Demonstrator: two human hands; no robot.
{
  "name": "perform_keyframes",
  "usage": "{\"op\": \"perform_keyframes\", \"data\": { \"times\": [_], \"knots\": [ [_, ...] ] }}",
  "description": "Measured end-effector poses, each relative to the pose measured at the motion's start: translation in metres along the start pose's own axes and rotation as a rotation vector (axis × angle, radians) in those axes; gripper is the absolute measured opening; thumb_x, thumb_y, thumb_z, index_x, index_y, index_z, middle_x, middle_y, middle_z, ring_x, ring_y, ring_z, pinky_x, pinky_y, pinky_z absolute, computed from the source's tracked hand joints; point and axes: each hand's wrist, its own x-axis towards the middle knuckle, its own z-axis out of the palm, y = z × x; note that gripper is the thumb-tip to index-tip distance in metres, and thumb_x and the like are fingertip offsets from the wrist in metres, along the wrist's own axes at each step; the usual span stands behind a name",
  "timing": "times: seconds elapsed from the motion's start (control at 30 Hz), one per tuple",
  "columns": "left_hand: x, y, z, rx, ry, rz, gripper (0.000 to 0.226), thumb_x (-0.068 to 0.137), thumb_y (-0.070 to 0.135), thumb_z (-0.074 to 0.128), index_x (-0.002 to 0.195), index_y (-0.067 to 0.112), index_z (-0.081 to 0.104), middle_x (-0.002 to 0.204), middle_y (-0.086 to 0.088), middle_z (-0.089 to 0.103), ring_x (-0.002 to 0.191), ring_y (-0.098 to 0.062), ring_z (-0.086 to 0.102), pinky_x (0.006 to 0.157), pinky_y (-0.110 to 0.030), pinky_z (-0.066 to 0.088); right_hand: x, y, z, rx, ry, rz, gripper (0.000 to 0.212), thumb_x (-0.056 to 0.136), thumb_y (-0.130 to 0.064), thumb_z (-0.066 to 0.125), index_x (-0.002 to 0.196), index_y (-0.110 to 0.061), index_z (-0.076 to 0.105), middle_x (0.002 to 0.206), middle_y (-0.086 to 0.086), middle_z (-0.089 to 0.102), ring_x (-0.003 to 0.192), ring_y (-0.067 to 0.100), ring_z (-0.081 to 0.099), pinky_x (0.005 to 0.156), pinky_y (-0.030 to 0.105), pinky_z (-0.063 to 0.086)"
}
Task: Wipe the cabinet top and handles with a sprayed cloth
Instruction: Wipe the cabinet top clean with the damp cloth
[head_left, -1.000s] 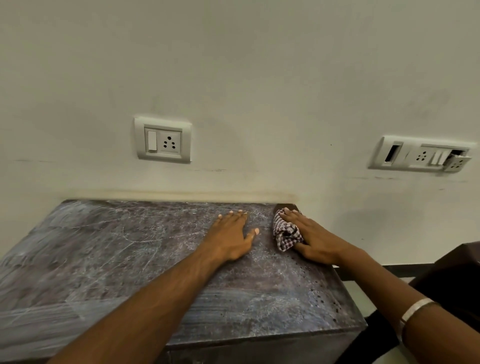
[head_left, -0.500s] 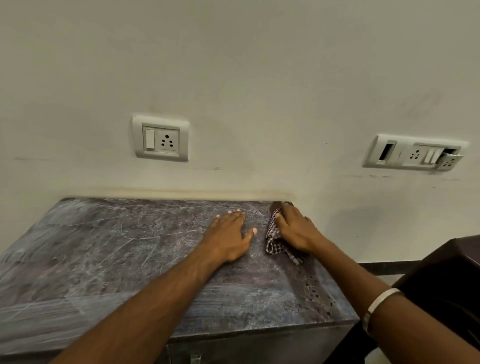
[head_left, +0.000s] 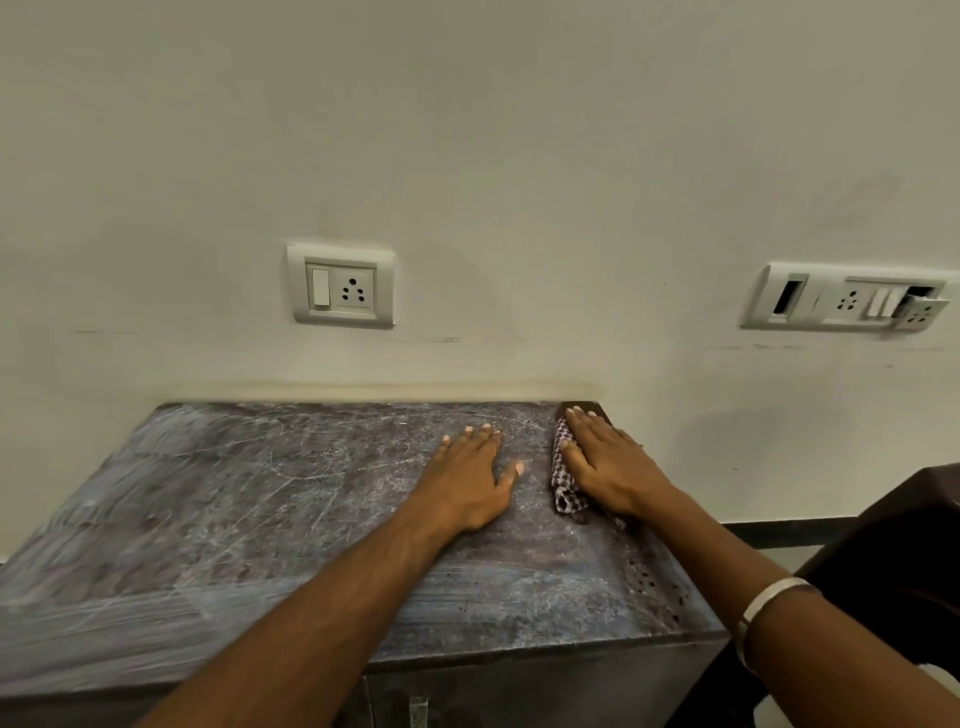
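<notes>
The cabinet top (head_left: 234, 519) is a dark, scratched, smeary surface against the wall. My left hand (head_left: 470, 478) lies flat on it with fingers straight, right of centre. Just to its right, my right hand (head_left: 608, 467) presses a checked cloth (head_left: 563, 483) onto the top, fingers straight and reaching the back right corner. The cloth shows along the hand's left side and under the wrist; the rest is hidden beneath the palm. A metal handle (head_left: 418, 709) shows on the cabinet front at the bottom edge of the view.
A white socket plate (head_left: 340, 285) is on the wall above the cabinet. A wider switch panel (head_left: 847, 297) with a loose part hangs to the right. A dark brown object (head_left: 904, 545) stands right of the cabinet. The cabinet's right edge drops off beside my right forearm.
My right hand slid the cloth back toward the rear right corner and its fingers straightened over it. The left hand stayed flat in place. The view tilted down slightly.
</notes>
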Motion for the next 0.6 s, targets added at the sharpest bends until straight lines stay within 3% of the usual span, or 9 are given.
{"op": "perform_keyframes", "data": {
  "times": [0.13, 0.33, 0.5, 0.6],
  "knots": [
    [-0.004, -0.001, 0.003, 0.019, -0.014, -0.006, 0.069, 0.099, 0.057, 0.02, 0.155, 0.02, 0.004, 0.163, -0.002, -0.001, 0.15, -0.021, -0.002, 0.122, -0.042, -0.002, -0.019, 0.002, 0.004, 0.028, 0.021, -0.093, 0.06, 0.102, -0.048, 0.019, 0.155, -0.024, 0.005, 0.162, -0.006, 0.006, 0.147, 0.007, 0.003, 0.12, 0.029, 0.003],
    [-0.006, 0.0, 0.007, 0.052, 0.004, -0.012, 0.069, 0.099, 0.056, 0.02, 0.155, 0.021, 0.002, 0.163, -0.002, -0.004, 0.149, -0.02, -0.005, 0.122, -0.042, -0.002, -0.02, 0.006, -0.001, 0.021, 0.017, -0.02, 0.061, 0.101, -0.048, 0.02, 0.155, -0.022, 0.004, 0.162, -0.003, 0.005, 0.148, 0.009, 0.004, 0.12, 0.033, 0.006],
    [-0.009, -0.001, 0.007, 0.052, 0.01, -0.016, 0.069, 0.098, 0.056, 0.021, 0.155, 0.021, 0.002, 0.163, -0.001, -0.004, 0.149, -0.02, -0.005, 0.122, -0.042, -0.002, -0.041, 0.005, 0.002, 0.033, 0.028, -0.154, 0.061, 0.099, -0.052, 0.018, 0.154, -0.027, 0.007, 0.161, -0.007, 0.01, 0.147, 0.005, 0.006, 0.121, 0.031, 0.007],
    [-0.012, 0.001, 0.006, 0.06, 0.0, -0.022, 0.069, 0.098, 0.056, 0.02, 0.155, 0.021, 0.001, 0.162, -0.001, -0.005, 0.149, -0.021, -0.006, 0.122, -0.042, -0.003, -0.045, 0.016, -0.002, 0.039, 0.034, -0.118, 0.059, 0.101, -0.049, 0.022, 0.154, -0.027, 0.008, 0.161, -0.007, 0.011, 0.147, 0.005, 0.008, 0.12, 0.031, 0.009]
  ]
}}
